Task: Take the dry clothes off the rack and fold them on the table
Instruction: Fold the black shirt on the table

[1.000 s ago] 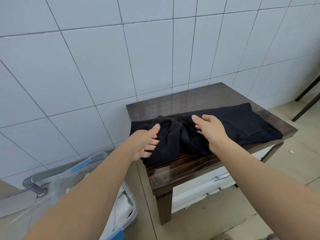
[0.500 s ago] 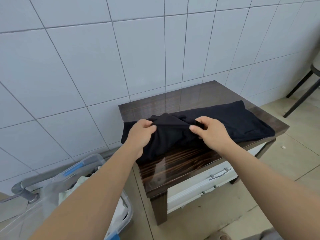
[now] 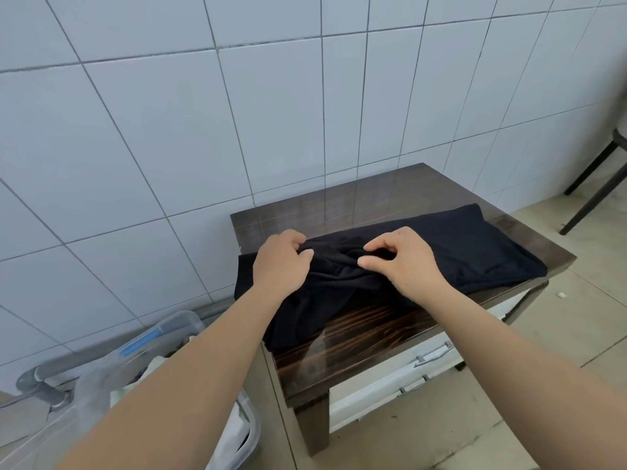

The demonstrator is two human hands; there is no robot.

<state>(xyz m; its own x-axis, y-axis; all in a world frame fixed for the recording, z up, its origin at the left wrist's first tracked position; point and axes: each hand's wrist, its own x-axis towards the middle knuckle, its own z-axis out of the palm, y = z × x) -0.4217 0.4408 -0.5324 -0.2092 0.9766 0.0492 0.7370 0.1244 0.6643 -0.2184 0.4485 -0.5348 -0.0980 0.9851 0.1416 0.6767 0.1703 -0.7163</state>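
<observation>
Since the earlier frames both hands have gone from flat, open fingers resting on the cloth to curled pinches on it, and the bunched middle has been gathered up between them; view also swung left a bit. Bench (image 3: 390, 198), dark glossy wood, sits against the tiled wall (image 3: 237, 113), white drawer front under its near edge. Black garment (image 3: 475, 252) lies across the bench, long axis running roughly 8 o'clock to 2 o'clock: right portion flat and smooth toward the 3 o'clock edge, left portion rumpled, with one corner hanging off the near-left bench edge at about 7 o'clock. Clear plastic bin (image 3: 176, 334) with blue latch on the floor at 8 o'clock, pale cloth inside. Chair legs at far 3 o'clock. Left hand (image 3: 281, 262) grips a bunch of fabric at the garment's left-centre, fingers curled into it. Right hand (image 3: 403, 259) pinches a fold between thumb and fingertips just right of the bunch; hands are near each other, the wad between them. Key relation: unfolded flat length lies to the right hand's 2–3 o'clock, loose tail to the left hand's 7 o'clock, so the left hand is nearer the messy end. Likely step: straightening before the fold; folding not yet done.
</observation>
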